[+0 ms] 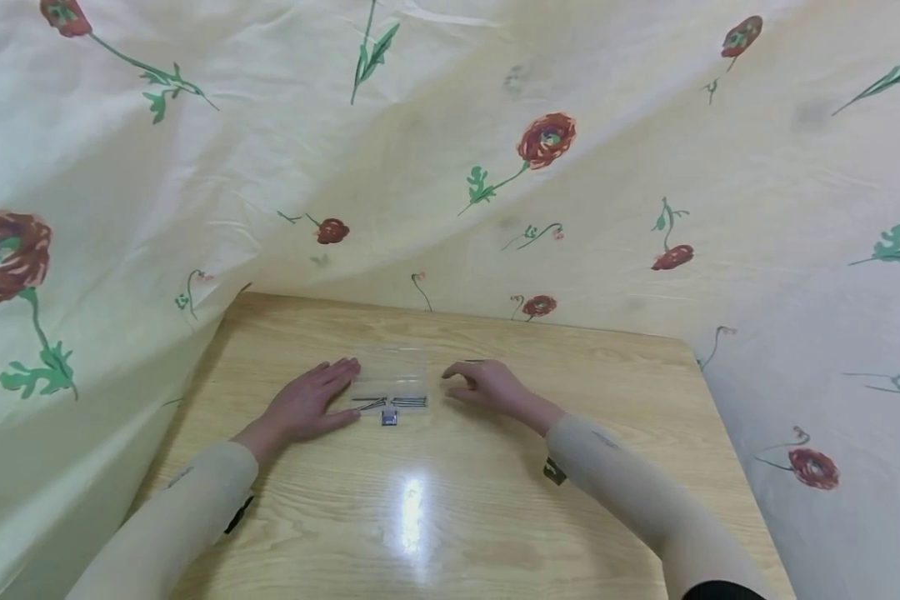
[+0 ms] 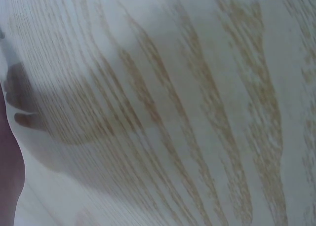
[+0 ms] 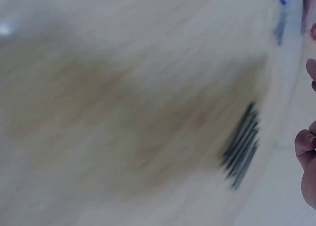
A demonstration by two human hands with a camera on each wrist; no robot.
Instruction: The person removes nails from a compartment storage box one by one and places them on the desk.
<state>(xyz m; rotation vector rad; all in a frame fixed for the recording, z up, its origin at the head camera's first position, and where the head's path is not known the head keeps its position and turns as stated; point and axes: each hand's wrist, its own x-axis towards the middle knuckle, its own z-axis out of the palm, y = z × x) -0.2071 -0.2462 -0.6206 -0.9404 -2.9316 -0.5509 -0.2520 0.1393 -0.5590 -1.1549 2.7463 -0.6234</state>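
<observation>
Between the hands, a clear plastic box (image 1: 392, 363) lies on the wooden table. Dark metal nails (image 1: 409, 402) sit in two bunches along its near side, and a small blue-and-white square (image 1: 389, 418) is at its near edge. My left hand (image 1: 311, 403) rests palm down with spread fingers, fingertips right at the box's left side. To the right of the box, my right hand (image 1: 491, 388) hovers with bent fingers, a gap showing between thumb and forefinger. Several more dark nails (image 3: 242, 147) lie side by side near it; in the head view the hand mostly hides them.
The wood-grain table (image 1: 450, 517) carries a bright light reflection near its front. A pale floral cloth (image 1: 435, 150) hangs behind the table and along both its sides. In the left wrist view there is mostly tabletop (image 2: 163, 107) with shadow on it.
</observation>
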